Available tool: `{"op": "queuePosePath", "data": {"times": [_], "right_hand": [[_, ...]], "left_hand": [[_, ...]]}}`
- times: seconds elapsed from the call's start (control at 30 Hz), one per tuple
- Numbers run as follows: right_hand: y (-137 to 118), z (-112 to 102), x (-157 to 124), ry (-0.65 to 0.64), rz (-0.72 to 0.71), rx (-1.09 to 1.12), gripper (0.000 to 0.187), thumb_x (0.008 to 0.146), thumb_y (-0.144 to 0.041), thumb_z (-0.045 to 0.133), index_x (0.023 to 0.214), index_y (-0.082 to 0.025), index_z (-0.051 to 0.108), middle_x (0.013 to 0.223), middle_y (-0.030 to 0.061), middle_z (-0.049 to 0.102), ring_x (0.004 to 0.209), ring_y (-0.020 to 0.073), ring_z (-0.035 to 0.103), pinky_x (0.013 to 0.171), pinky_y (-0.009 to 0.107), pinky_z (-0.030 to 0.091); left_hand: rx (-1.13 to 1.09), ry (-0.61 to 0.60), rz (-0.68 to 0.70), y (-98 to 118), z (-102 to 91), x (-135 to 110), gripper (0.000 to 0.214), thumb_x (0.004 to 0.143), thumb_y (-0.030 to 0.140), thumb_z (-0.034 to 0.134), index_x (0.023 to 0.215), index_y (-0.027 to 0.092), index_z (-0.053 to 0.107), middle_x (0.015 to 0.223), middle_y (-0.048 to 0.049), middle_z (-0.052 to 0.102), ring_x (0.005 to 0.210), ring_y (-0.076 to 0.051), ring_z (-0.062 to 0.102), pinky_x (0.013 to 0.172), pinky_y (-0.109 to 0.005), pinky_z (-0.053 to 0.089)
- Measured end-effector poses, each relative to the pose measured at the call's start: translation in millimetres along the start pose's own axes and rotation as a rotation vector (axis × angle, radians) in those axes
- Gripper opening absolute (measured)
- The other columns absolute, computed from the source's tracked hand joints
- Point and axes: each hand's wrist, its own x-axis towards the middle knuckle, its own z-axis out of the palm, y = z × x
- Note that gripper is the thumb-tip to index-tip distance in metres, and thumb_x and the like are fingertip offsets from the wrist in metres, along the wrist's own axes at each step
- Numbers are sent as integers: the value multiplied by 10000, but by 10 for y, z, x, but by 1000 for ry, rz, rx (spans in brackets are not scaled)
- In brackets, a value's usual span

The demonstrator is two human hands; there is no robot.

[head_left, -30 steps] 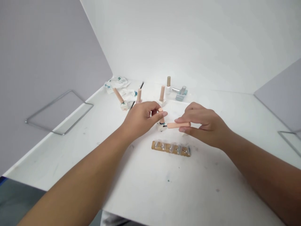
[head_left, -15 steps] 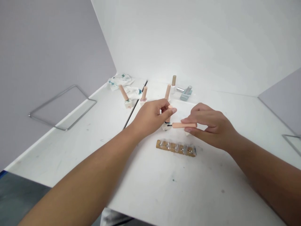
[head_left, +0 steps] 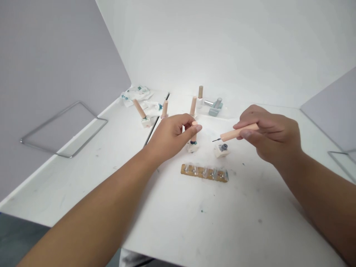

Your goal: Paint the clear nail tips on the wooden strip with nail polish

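My left hand (head_left: 178, 133) grips the peach cap of a nail polish bottle (head_left: 193, 147), which stands on the table with dark teal polish round its neck. In my right hand (head_left: 269, 133) is a peach-handled nail polish brush (head_left: 236, 132), tilted so its dark bristles point left and down. Just below the brush tip an uncapped nail polish bottle (head_left: 221, 151) shows its grey-smeared neck. Closer to me lies a tan strip (head_left: 204, 177) bearing several clear false nails (head_left: 205, 172).
Behind my left hand stand more peach-capped bottles (head_left: 139, 109) and a gold-capped one (head_left: 200, 92). A clear tray (head_left: 215, 110) holds silver-capped bottles. Stained crumpled tissue (head_left: 136, 95) lies at the back left. Metal wire frames (head_left: 69, 157) flank the white table (head_left: 236, 222).
My right hand has drawn the brush back to the right and tilted it, uncovering the open bottle. My left hand stays on its capped bottle. The view has shifted slightly.
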Motion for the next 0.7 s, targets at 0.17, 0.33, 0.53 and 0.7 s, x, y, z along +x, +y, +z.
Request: {"op": "queuePosePath", "data": {"times": [0.17, 0.33, 0.53, 0.7], "right_hand": [[52, -16, -30, 23, 111, 6, 150, 901, -194, 594, 829, -284, 690, 734, 14, 587, 687, 185, 529, 585, 350, 383], [97, -36, -37, 37, 213, -2, 161, 908, -221, 573, 772, -251, 654, 739, 0, 568, 652, 151, 514, 563, 320, 365], [142, -47, -37, -5, 317, 52, 163, 934, -292, 528, 788, -233, 566, 710, 6, 602, 622, 153, 487, 563, 321, 381], [175, -41, -41, -17, 386, 56, 167, 930, -286, 518, 776, -233, 556, 701, 5, 614, 626, 157, 491, 578, 327, 390]], "left_hand": [[18, 29, -42, -10, -17, -6, 288, 934, 389, 560, 760, 183, 663, 603, 39, 595, 479, -69, 321, 477, -236, 257], [1, 23, -50, -20, -22, -2, 270, 936, 371, 550, 775, 179, 652, 627, 24, 627, 456, -68, 289, 440, -230, 233], [-42, 75, -93, -40, -83, -7, 281, 943, 390, 538, 795, 180, 652, 649, 9, 622, 507, -86, 324, 478, -236, 286], [-30, 148, -150, -95, -143, 1, 252, 928, 367, 544, 789, 189, 654, 709, -12, 606, 623, -122, 456, 517, -237, 327]]}}
